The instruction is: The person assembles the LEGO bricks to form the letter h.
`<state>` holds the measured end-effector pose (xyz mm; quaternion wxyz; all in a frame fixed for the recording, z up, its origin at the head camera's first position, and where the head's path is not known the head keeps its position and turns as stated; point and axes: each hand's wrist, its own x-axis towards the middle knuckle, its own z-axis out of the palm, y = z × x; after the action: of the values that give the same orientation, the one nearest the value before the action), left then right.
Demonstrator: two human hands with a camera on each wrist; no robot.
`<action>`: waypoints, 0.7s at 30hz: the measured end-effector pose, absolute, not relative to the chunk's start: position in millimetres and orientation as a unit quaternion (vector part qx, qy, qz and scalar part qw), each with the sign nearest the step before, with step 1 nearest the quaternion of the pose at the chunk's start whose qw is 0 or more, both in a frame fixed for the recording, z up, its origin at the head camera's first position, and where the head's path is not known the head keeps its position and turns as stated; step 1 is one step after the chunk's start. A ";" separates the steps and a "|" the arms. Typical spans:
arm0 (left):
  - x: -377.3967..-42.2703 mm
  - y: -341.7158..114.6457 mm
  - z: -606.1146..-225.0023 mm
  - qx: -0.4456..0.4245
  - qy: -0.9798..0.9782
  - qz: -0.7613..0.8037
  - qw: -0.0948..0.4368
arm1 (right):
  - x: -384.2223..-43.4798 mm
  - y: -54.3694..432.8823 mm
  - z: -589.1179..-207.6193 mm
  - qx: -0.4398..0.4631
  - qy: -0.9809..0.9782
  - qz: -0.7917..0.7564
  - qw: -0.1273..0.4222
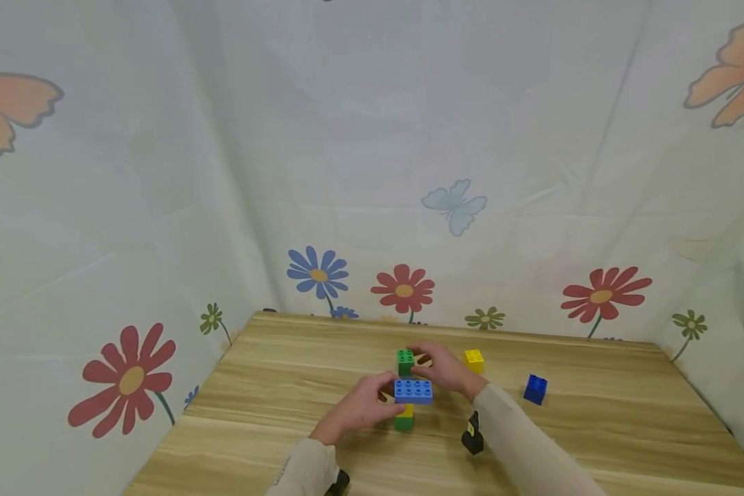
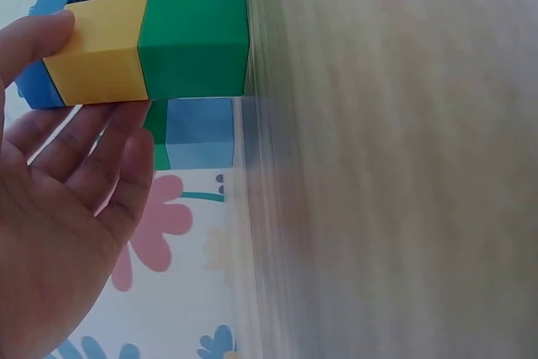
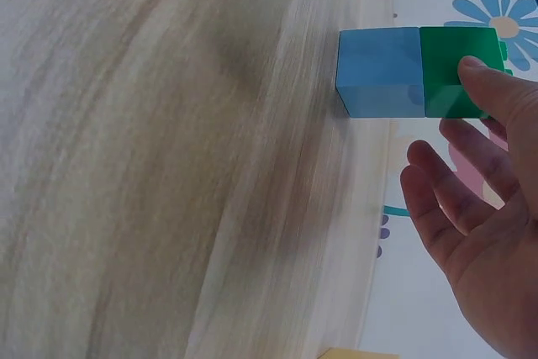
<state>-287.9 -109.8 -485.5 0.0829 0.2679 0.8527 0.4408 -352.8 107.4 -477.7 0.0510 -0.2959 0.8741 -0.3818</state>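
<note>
In front of me stands a stack of toy building bricks: a green brick at the bottom, a yellow brick on it and a long blue brick on top. My left hand grips this stack, its thumb on the yellow brick and its fingers round the far side. Just behind is a shorter stack, a green brick on a light blue brick. My right hand pinches that green brick, the thumb on its near face and the fingertips partly hidden behind it.
A loose yellow brick lies beyond the right hand, and a dark blue brick sits farther right. Everything stands on a wood-grain table. A flower-printed curtain closes off the back and sides.
</note>
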 end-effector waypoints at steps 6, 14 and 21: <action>-286.5 -109.2 -482.3 0.273 0.850 0.442 0.088 | -349.6 109.4 -479.0 -0.282 0.873 -0.396 0.046; -284.7 -107.1 -480.5 0.277 0.853 0.435 0.086 | -344.1 122.4 -480.6 -0.270 0.874 -0.403 0.026; -283.7 -105.7 -479.9 0.282 0.854 0.429 0.081 | -335.8 136.7 -478.5 -0.249 0.873 -0.418 0.036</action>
<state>-283.7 -105.7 -479.9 0.0807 0.2824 0.8541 0.4292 -335.8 136.7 -478.5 0.0362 -0.2491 0.8730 -0.4177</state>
